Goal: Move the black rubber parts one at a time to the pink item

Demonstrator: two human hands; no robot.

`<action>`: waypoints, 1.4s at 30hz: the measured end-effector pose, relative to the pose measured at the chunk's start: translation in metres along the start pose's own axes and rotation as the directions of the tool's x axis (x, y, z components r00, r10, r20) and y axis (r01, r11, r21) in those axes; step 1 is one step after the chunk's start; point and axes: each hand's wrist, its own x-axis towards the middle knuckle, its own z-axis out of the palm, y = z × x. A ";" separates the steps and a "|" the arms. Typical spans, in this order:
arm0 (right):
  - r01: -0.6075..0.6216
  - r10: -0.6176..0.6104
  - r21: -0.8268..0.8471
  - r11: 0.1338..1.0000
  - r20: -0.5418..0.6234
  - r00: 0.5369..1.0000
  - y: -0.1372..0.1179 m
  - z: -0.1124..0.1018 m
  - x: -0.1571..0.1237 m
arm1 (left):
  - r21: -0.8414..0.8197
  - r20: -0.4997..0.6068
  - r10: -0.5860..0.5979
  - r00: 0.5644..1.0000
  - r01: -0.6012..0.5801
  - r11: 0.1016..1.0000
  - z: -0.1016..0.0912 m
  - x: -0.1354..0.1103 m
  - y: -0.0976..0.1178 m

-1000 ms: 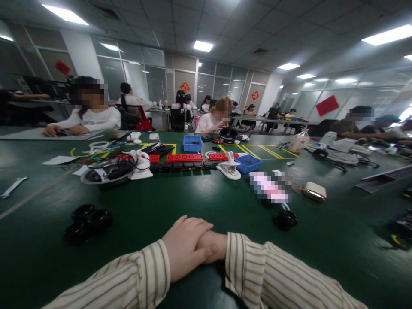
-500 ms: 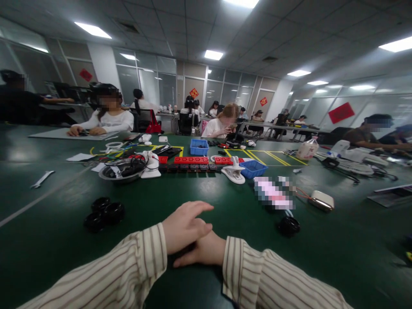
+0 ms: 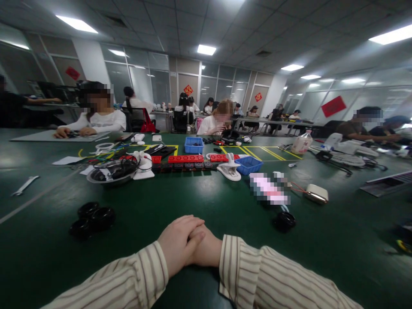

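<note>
My left hand (image 3: 177, 245) is closed over my right hand (image 3: 210, 248) near the front of the green table (image 3: 206, 199). Its fingers lie together across the back of the right hand, with the thumb on the near side. The right hand's fingers are hidden beneath the left. Three black ring-like parts (image 3: 103, 218) sit in a cluster to the left of my hands, apart from them. Another black round part (image 3: 286, 221) lies to the right, by a blurred pink item (image 3: 269, 189).
Farther back are a metal bowl of cables (image 3: 112, 178), red modular strips (image 3: 186, 159), a white clip (image 3: 229, 169) and blue bins (image 3: 193, 145). A wrench (image 3: 25, 185) lies left; a cream-coloured case (image 3: 317, 194) lies right. Several people sit beyond.
My left hand has settled down onto my right hand, its raised, spread fingers now closed over it. The right thumb has gone out of sight. The view has shifted slightly.
</note>
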 end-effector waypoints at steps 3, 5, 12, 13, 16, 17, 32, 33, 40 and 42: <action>-0.017 0.018 0.016 1.000 -0.097 0.995 -0.011 -0.006 0.002 | 0.031 -0.082 -0.116 0.990 0.119 0.992 0.003 0.000 -0.001; -0.001 0.006 0.047 0.999 -0.099 0.995 -0.014 -0.014 0.002 | 0.010 -0.113 -0.081 0.990 0.083 0.996 -0.001 0.000 -0.004; 0.023 -0.029 0.082 0.996 0.074 0.997 -0.008 -0.039 0.005 | -0.125 0.067 0.297 0.953 -0.287 0.950 -0.032 -0.012 -0.023; 0.042 -0.050 0.080 0.996 0.112 0.992 -0.006 -0.042 0.006 | -0.130 0.090 0.299 0.950 -0.286 0.949 -0.035 -0.014 -0.026; 0.116 -0.139 0.113 0.987 0.223 0.965 0.002 -0.046 0.009 | -0.128 0.146 0.282 0.948 -0.265 0.956 -0.040 -0.020 -0.034; 0.133 -0.161 0.128 0.983 0.246 0.956 0.004 -0.046 0.010 | -0.129 0.162 0.281 0.946 -0.262 0.956 -0.042 -0.020 -0.036; -0.051 0.051 -0.008 0.999 0.054 0.997 -0.001 -0.029 0.007 | 0.323 -0.012 -0.043 0.999 0.044 0.945 -0.043 -0.017 -0.003; -0.038 0.038 0.007 0.999 0.053 0.998 -0.001 -0.030 0.006 | 0.290 -0.012 0.018 1.000 -0.014 0.957 -0.044 -0.017 -0.005; 0.062 -0.070 0.069 0.996 0.116 0.991 0.007 -0.036 0.006 | -0.051 0.198 0.241 0.950 -0.235 0.971 -0.058 -0.018 -0.027; 0.059 -0.067 0.060 0.996 0.138 0.988 0.009 -0.036 0.007 | -0.071 0.236 0.229 0.944 -0.218 0.973 -0.060 -0.017 -0.030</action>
